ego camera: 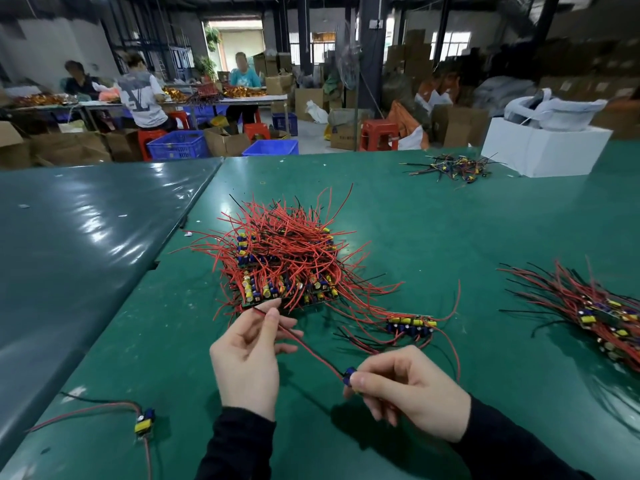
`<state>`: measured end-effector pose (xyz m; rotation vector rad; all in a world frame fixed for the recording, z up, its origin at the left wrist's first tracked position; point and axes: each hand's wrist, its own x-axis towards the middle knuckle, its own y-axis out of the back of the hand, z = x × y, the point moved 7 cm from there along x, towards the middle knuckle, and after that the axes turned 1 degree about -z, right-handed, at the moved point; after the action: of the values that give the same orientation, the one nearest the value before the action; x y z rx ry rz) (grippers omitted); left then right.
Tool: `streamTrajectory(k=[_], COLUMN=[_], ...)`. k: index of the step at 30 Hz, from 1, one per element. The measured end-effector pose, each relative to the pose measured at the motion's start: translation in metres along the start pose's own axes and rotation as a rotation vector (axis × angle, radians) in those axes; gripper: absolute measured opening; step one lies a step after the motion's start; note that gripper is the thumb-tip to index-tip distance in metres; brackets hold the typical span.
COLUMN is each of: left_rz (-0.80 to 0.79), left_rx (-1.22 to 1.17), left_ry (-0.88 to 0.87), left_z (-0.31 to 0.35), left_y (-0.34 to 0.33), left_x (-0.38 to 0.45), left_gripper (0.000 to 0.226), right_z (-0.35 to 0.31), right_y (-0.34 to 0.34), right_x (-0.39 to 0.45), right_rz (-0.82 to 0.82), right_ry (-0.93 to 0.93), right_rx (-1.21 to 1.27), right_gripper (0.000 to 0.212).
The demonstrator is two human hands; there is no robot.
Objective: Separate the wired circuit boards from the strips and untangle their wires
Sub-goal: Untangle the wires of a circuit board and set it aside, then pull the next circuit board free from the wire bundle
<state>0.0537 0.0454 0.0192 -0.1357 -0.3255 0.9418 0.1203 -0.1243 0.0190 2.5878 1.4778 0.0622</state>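
- Right hand (408, 389) pinches a small circuit board (349, 375) above the green table (450, 220) — fingertips cover most of it.
- Left hand (247, 358) pinches its red wire (304, 344) near the free end.
- Main pile (284, 261): boards largely buried under red wires.
- Right-hand pile (595, 313) is cut off at the edge.

The table (415, 216) across the middle of the frame wears a smooth green covering, glossy enough to throw back window glare. The wires (291, 244) heaped at centre have shiny red plastic insulation. At upper right sits a matt white box (540, 150); the sleeves (239, 445) along the bottom edge are dull black cloth.
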Motion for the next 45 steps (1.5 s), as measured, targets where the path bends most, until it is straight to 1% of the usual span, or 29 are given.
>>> streamTrajectory(k=[2,8,11,16,17,18,21,22,24,26,28,30,31,32,33,34,35,36,37,38,39,41,43,44,45], left_rz=[-0.043,-0.241,-0.349,-0.597,-0.627,-0.631,-0.538,-0.501,-0.442,-0.414,-0.411,-0.411,-0.407,-0.401,-0.393,-0.382,-0.366,-0.348,-0.331,-0.313,-0.295,-0.255,-0.207,-0.182,-0.157], left_rx=[-0.025,-0.075,-0.050,-0.031,-0.011,0.013,0.055,0.057,0.061,0.066,0.076,0.089,0.096,0.103,0.107,0.108,0.106,0.104,0.102,0.101,0.100,0.101,0.105,0.107,0.107], left_ry=[0.032,0.084,0.108,0.228,0.245,0.247,0.201,0.189,0.179,0.177,0.178,0.173,0.166,0.158,0.149,0.141,0.134,0.128,0.123,0.118,0.112,0.097,0.086,0.086,0.088], left_z=[-0.003,0.000,0.001,-0.006,-0.008,-0.010,-0.011,-0.011,-0.011,-0.010,-0.011,-0.012,-0.012,-0.011,-0.011,-0.011,-0.011,-0.011,-0.011,-0.011,-0.010,-0.009,-0.009,-0.009,-0.009], left_y=[-0.004,-0.024,-0.034,-0.053,-0.056,-0.056,-0.050,-0.047,-0.042,-0.039,-0.039,-0.040,-0.039,-0.039,-0.038,-0.038,-0.036,-0.035,-0.034,-0.032,-0.031,-0.027,-0.021,-0.018,-0.015], left_x=[-0.002,-0.014,-0.024,-0.044,-0.046,-0.047,-0.040,-0.036,-0.031,-0.030,-0.031,-0.032,-0.032,-0.032,-0.031,-0.030,-0.029,-0.028,-0.027,-0.026,-0.025,-0.023,-0.020,-0.018,-0.015], left_gripper=[0.018,0.025,0.026,0.029,0.029,0.028,0.023,0.024,0.028,0.032,0.033,0.032,0.030,0.028,0.025,0.023,0.022,0.022,0.023,0.024,0.026,0.027,0.025,0.024,0.023], right_z=[0.000,-0.011,-0.021,-0.033,-0.035,-0.037,-0.038,-0.035,-0.015,0.025,0.055,0.066,0.064,0.055,0.037,0.013,-0.007,-0.028,-0.044,-0.053,-0.056,-0.043,-0.014,0.001,0.013], right_y=[0.005,0.032,0.059,0.092,0.104,0.121,0.196,0.223,0.279,0.347,0.384,0.391,0.383,0.372,0.356,0.333,0.309,0.280,0.246,0.215,0.186,0.142,0.124,0.121,0.119], right_x=[-0.010,-0.045,-0.059,-0.076,-0.078,-0.080,-0.097,-0.106,-0.124,-0.139,-0.141,-0.137,-0.132,-0.126,-0.116,-0.104,-0.093,-0.081,-0.067,-0.053,-0.039,-0.010,0.015,0.025,0.031], right_rz=[0.013,0.012,0.094,0.146,0.194,0.278,0.643,0.740,0.864,0.922,0.886,0.878,0.864,0.840,0.850,0.877,0.879,0.856,0.784,0.678,0.565,0.379,0.277,0.249,0.243], right_ry=[-0.025,-0.102,-0.150,-0.240,-0.246,-0.248,-0.250,-0.260,-0.353,-0.467,-0.550,-0.630,-0.686,-0.748,-0.753,-0.651,-0.489,-0.298,-0.127,-0.010,0.059,0.071,-0.078,-0.170,-0.219], right_rx=[-0.028,-0.129,-0.190,-0.330,-0.362,-0.389,-0.473,-0.540,-0.781,-1.032,-1.274,-1.367,-1.380,-1.431,-1.530,-1.590,-1.581,-1.521,-1.439,-1.332,-1.243,-1.190,-1.213,-1.238,-1.244], right_gripper=[0.019,0.025,0.027,0.032,0.032,0.031,0.032,0.034,0.041,0.046,0.046,0.053,0.052,0.045,0.034,0.028,0.026,0.022,0.018,0.017,0.018,0.027,0.044,0.049,0.049])
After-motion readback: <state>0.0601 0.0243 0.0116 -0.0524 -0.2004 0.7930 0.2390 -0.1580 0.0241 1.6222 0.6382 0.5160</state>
